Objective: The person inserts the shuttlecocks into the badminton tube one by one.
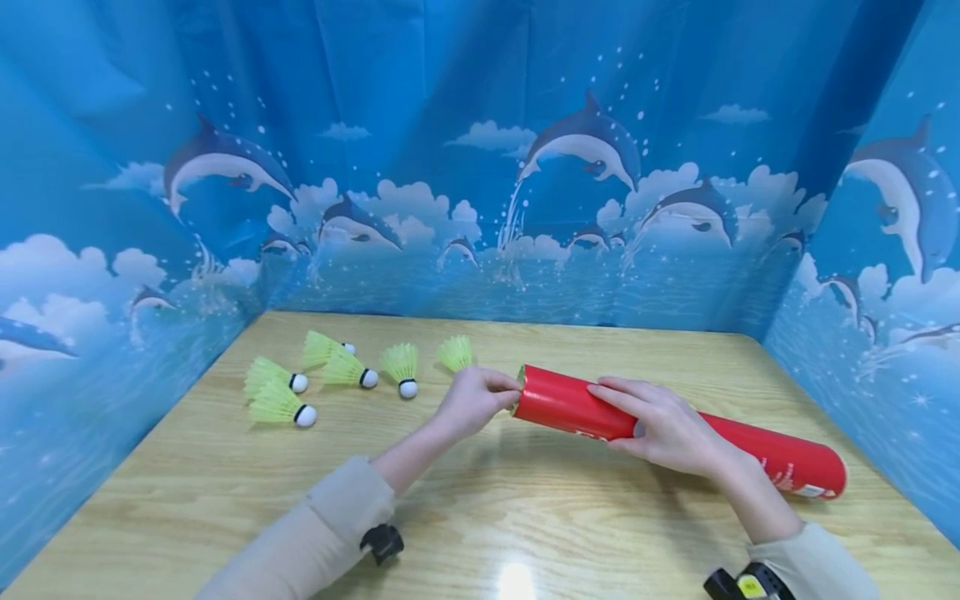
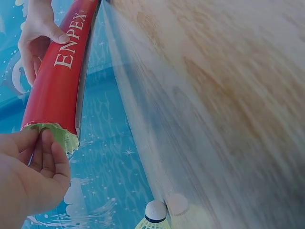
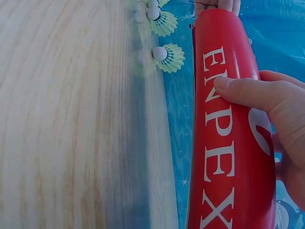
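- A wood-grain tabletop [image 1: 495, 508] is bordered on three sides by a blue backdrop [image 1: 450, 92].
- Dolphins [image 1: 588, 129] and clouds [image 1: 412, 200] are printed across it.
- A bright glare [image 1: 516, 581] is reflected.

Operator's clothing, head view: left sleeve [image 1: 300, 533], at 7 o'clock, pale beige-grey plain cloth, loose and softly creased, ending in a broad cuff short of the wrist. Right sleeve [image 1: 817, 560], at 4 o'clock, same pale cloth. Small blocky black unit [image 1: 382, 543] at the left cuff's 5 o'clock edge, matte. Second black unit [image 1: 738, 585] at the right cuff's 8 o'clock edge, knobbly outline, carrying a yellow patch [image 1: 750, 586]; marking on patch too small to read.
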`<state>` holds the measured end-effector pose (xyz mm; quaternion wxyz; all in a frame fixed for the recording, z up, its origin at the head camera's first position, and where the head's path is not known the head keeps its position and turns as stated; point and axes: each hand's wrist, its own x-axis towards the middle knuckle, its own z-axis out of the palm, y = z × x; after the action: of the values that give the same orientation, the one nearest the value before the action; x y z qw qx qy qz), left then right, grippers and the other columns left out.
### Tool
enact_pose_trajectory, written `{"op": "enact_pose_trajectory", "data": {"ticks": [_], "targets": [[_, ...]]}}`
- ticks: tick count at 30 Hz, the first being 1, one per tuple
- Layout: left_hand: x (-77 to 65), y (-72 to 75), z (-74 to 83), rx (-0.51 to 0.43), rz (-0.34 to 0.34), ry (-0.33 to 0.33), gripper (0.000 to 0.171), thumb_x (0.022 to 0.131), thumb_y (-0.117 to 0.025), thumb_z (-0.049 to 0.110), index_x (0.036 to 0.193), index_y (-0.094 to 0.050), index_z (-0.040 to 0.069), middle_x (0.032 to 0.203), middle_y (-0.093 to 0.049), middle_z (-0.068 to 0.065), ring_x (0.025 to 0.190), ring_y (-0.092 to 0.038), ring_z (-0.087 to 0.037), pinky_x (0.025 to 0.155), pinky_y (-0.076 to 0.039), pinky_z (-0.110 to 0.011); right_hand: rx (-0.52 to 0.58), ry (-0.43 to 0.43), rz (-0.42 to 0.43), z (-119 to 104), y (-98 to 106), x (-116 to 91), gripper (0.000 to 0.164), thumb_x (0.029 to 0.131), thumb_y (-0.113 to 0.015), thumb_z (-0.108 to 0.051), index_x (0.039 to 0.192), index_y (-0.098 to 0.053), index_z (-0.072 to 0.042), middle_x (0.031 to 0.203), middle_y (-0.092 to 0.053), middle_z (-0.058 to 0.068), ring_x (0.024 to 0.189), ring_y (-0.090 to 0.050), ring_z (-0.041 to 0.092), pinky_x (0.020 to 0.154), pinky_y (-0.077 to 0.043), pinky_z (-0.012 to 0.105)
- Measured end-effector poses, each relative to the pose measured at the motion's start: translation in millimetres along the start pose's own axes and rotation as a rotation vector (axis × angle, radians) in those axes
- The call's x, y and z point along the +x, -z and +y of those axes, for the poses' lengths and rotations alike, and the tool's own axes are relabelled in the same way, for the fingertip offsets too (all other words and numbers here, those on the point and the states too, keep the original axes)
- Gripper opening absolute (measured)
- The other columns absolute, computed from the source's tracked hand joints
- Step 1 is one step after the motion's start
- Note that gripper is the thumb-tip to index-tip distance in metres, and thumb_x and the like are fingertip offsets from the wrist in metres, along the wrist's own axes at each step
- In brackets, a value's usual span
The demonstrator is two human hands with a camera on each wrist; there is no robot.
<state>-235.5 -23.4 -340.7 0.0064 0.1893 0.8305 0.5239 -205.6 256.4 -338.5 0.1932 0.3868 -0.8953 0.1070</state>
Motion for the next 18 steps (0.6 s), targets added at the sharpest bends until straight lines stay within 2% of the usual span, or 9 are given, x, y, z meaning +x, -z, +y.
{"op": "enact_pose_trajectory", "data": {"ticks": [12,18], "targets": [[0.2,-0.3,0.7,-0.015,-0.035,0.036,0.015,0.085,-0.064,0.005,0.097,-0.073,0.003,0.091,-0.070,-0.008,0.077,-0.060,-0.015,0.063,-0.051,-0.025,0.004,0.001,0.002,0.3,0.3,-0.3,0.084,0.057,-0.089,-0.018,0.132,-0.051,-0.016,0.125,-0.054,0.009,0.104,-0.054,0.027,0.072,-0.052,0.043],[-1.2,5.4,-0.6,-0.041,-0.129,0.022,0.018,0.087,-0.061,0.004,0.102,-0.071,0.002,0.093,-0.070,-0.008,0.077,-0.060,-0.013,0.063,-0.049,-0.026,0.005,-0.011,-0.010,0.5,1.1,-1.4,0.083,0.059,-0.088,-0.018,0.133,-0.051,-0.016,0.126,-0.054,0.009,0.105,-0.053,0.026,0.072,-0.052,0.043]]}}
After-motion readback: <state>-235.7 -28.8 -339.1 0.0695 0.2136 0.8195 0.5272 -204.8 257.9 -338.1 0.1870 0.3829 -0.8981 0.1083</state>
